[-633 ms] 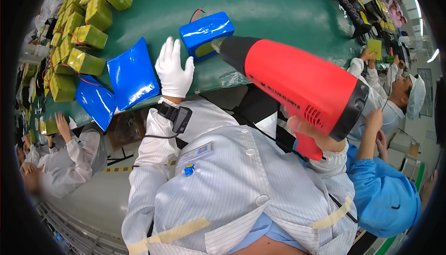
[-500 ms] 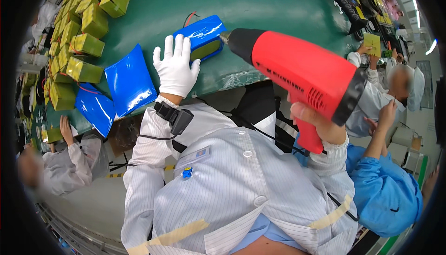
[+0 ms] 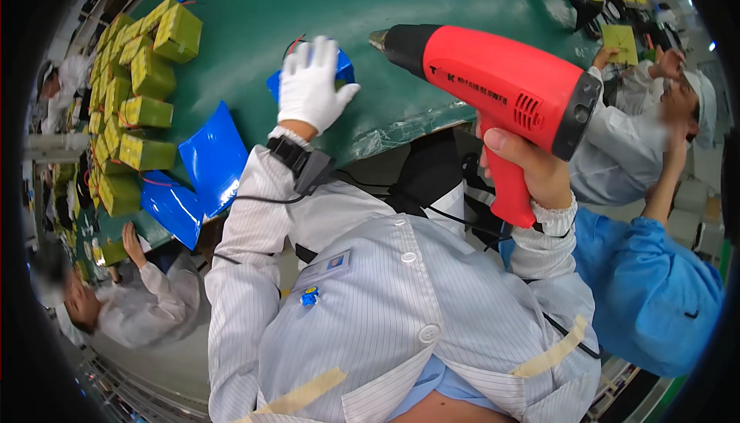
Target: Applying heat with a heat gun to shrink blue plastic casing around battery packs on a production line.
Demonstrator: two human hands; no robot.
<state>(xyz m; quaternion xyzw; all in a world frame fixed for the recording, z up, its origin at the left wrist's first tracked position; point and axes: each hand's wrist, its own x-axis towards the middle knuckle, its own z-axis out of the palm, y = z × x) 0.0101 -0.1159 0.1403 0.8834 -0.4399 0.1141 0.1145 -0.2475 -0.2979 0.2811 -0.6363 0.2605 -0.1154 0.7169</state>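
Far left of the blue-wrapped pack (image 3: 345, 67) on the green worktop (image 3: 254, 6), yellow packs (image 3: 149, 111) piled up; closer to it, two blue film pieces (image 3: 213, 157) at the worktop's near edge. Gloved left hand (image 3: 308, 91): flat, fingers extended, has shifted from beside the pack to over it, hiding most of it. Contact likely, can't confirm. Wires (image 3: 294, 43) poke out behind the pack. Right of the pack, red heat gun (image 3: 501, 84): nozzle (image 3: 378, 40) was close against the pack's right end, now clear of it, so hot-air work there looks paused while the glove tends the pack. Bare right hand (image 3: 532, 162), farther right of the pack, grips the gun's handle (image 3: 510, 192), fingers wrapped round.
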